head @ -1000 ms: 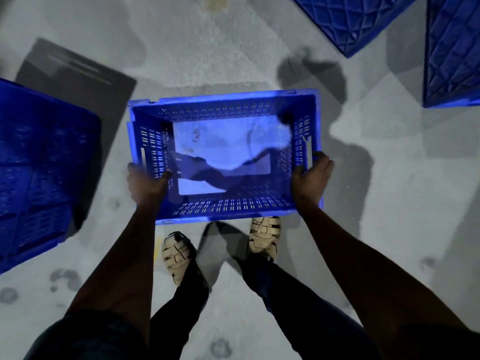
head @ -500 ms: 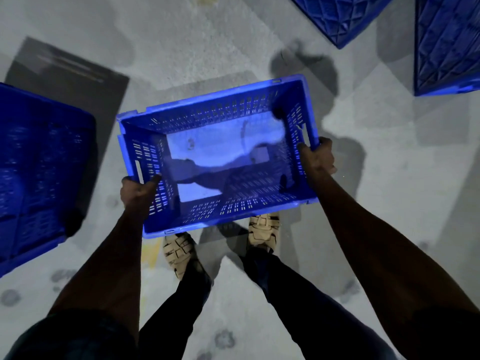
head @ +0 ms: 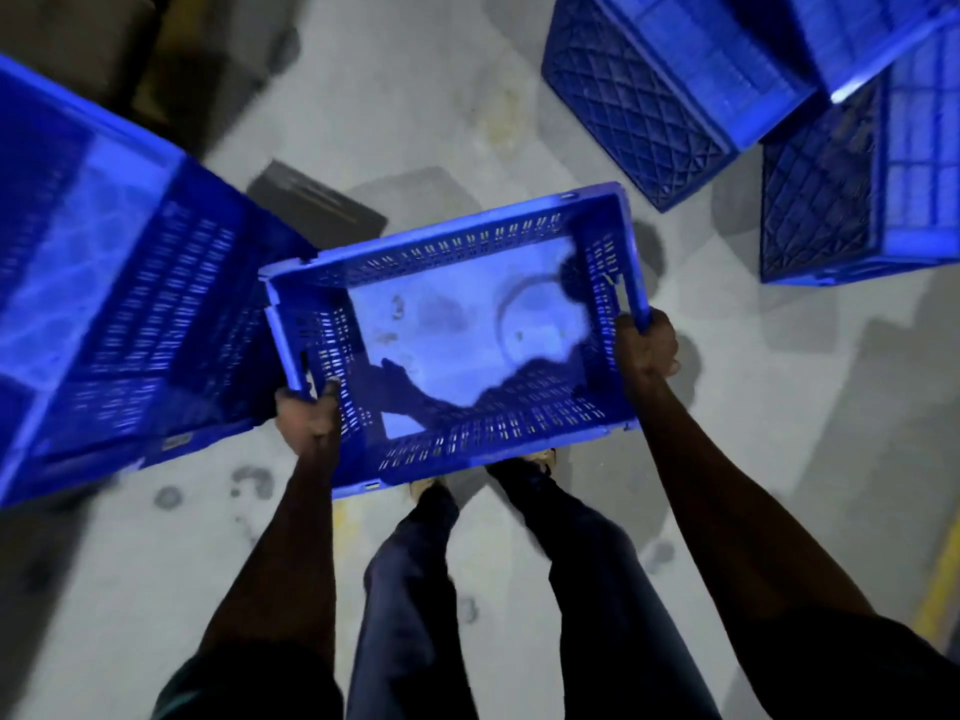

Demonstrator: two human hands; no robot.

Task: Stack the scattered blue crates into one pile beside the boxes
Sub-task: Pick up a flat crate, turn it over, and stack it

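I hold an empty blue slotted crate (head: 457,262) above the floor, mouth up and tilted, its right end higher. My left hand (head: 309,415) grips its left short rim; my right hand (head: 647,343) grips the right short rim. A second blue crate (head: 119,283) stands open-side up at the left, its right wall beside the held crate's left end. Two more blue crates lie overturned at the top right, one (head: 670,90) showing a diamond-ribbed bottom, the other (head: 852,189) at the far right edge.
Brown boxes (head: 72,49) stand at the top left behind the left crate. A dark flat sheet (head: 317,205) lies on the grey concrete floor between the crates. My legs and feet (head: 540,459) are below the held crate. A yellow floor line (head: 940,589) runs at the right edge.
The held crate has risen and tilted further, its right end up. My view has swung up and left, so the left crate looms larger and the boxes have come into sight.
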